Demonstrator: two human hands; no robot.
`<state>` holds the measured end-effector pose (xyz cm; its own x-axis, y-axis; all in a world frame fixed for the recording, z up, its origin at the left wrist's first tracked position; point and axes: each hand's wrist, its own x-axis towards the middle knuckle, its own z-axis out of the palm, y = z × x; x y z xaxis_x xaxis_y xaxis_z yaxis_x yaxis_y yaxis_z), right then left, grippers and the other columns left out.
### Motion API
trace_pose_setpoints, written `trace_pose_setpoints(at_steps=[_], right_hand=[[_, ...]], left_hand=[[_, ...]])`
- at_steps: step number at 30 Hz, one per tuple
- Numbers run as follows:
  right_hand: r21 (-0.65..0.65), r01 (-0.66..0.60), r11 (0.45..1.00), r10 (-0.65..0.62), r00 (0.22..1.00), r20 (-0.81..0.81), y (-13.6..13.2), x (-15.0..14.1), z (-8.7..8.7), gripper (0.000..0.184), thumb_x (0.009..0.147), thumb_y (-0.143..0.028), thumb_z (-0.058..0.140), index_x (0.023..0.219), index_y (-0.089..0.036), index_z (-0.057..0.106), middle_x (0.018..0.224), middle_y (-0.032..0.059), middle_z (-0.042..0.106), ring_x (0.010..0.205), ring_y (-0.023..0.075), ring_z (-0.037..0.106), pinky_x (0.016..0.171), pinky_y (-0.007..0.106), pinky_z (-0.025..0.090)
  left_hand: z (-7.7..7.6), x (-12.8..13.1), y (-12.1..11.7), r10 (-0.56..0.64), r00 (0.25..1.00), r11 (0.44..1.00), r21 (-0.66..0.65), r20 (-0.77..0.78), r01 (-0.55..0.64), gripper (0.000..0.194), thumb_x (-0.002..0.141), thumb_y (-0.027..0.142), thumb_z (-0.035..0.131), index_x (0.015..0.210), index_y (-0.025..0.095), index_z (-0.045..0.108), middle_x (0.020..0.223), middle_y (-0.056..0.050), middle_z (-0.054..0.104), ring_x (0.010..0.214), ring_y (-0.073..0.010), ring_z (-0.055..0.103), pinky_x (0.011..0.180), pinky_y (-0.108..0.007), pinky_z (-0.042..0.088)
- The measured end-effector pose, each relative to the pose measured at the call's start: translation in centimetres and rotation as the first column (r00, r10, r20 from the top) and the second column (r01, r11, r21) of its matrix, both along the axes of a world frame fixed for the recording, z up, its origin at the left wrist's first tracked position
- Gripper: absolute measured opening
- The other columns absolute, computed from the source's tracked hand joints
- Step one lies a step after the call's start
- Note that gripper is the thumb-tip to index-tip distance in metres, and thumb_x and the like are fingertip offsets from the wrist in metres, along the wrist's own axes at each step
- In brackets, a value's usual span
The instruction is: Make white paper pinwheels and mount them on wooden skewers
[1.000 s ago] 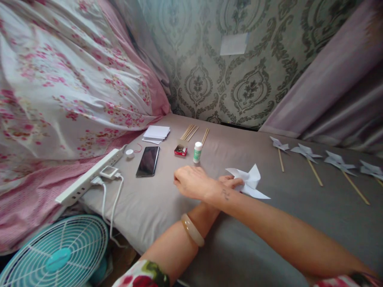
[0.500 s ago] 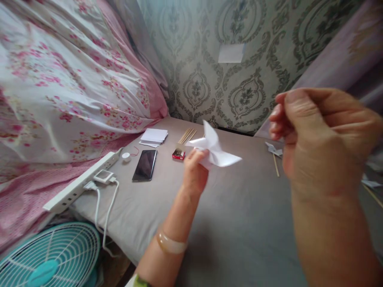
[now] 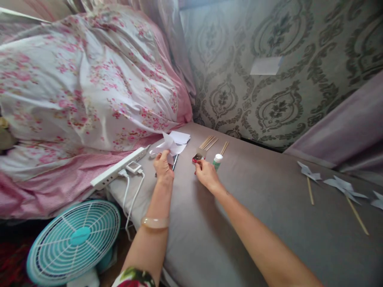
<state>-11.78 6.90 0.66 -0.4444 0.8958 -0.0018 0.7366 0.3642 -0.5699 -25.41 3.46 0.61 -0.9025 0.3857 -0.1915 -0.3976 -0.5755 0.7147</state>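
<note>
A white folded-paper pinwheel (image 3: 168,144) is pinched in my left hand (image 3: 163,166), held above a phone (image 3: 175,162) that it partly hides. My right hand (image 3: 206,173) is at the near side of a small open red box (image 3: 198,157) with small metallic pieces inside. Its fingers are bent together, and I cannot make out what, if anything, is between them. Just right of that hand stands a white-capped green glue bottle (image 3: 217,161). Several thin wooden sticks (image 3: 207,142) lie behind the box.
A stack of white paper (image 3: 181,138) lies beyond my left hand. A power strip (image 3: 119,167) with white cables runs along the left edge, above a turquoise fan (image 3: 79,239). At the right lie finished-looking pinwheels on sticks (image 3: 344,187). A patterned wall (image 3: 227,91) stands behind.
My right hand has come down from high at the right to the red box. My left hand has carried the pinwheel leftward over the phone. The view has turned right.
</note>
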Motion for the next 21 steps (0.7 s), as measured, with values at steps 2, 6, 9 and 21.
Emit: trace_pose_setpoints(at_steps=[2, 6, 9, 21], right_hand=[[-0.001, 0.036, 0.999, -0.036, 0.998, 0.044, 1.0, -1.5, 0.0, 0.036, 0.095, -0.027, 0.037, 0.117, -0.016, 0.063, 0.099, 0.0122, 0.072, 0.1, 0.0194, 0.066, 0.083, 0.026, 0.046], [-0.01, 0.11, 0.994, -0.107, 0.982, 0.155, 2.1, -3.7, -0.4, 0.038, 0.093, -0.022, 0.035, 0.111, -0.009, 0.066, 0.106, 0.0219, 0.069, 0.101, 0.0263, 0.066, 0.082, 0.032, 0.048], [0.004, 0.115, 0.993, -0.113, 0.971, 0.212, 2.4, -4.6, -0.9, 0.036, 0.09, -0.016, 0.039, 0.108, -0.006, 0.068, 0.109, 0.0264, 0.067, 0.104, 0.0299, 0.065, 0.084, 0.035, 0.048], [0.027, 0.144, 0.989, -0.146, 0.958, 0.245, 3.8, -5.6, -0.4, 0.034, 0.089, -0.022, 0.045, 0.106, -0.008, 0.07, 0.111, 0.0269, 0.066, 0.103, 0.0321, 0.065, 0.083, 0.038, 0.05]], left_hand=[[-0.3, 0.0, 0.1, -0.012, 1.0, 1.0, 0.002, -0.009, 0.012, 0.019, 0.054, 0.012, 0.067, 0.065, 0.018, 0.052, 0.062, 0.008, 0.06, 0.056, -0.0067, 0.057, 0.056, -0.017, 0.044], [-0.6, 0.2, 0.0, -0.05, 0.999, 0.999, -0.005, -0.015, 0.05, 0.019, 0.052, 0.017, 0.068, 0.065, 0.016, 0.054, 0.062, 0.006, 0.062, 0.054, -0.0073, 0.057, 0.056, -0.019, 0.044], [-0.7, 0.5, -0.2, -0.07, 0.997, 0.997, -0.022, -0.025, 0.069, 0.02, 0.051, 0.021, 0.069, 0.064, 0.016, 0.055, 0.061, 0.005, 0.062, 0.053, -0.0073, 0.057, 0.057, -0.019, 0.044], [-1.3, 0.3, 0.2, -0.095, 0.995, 0.995, -0.018, 0.027, 0.096, 0.026, 0.048, 0.023, 0.071, 0.067, 0.016, 0.056, 0.06, 0.007, 0.06, 0.052, -0.0075, 0.055, 0.055, -0.02, 0.042]])
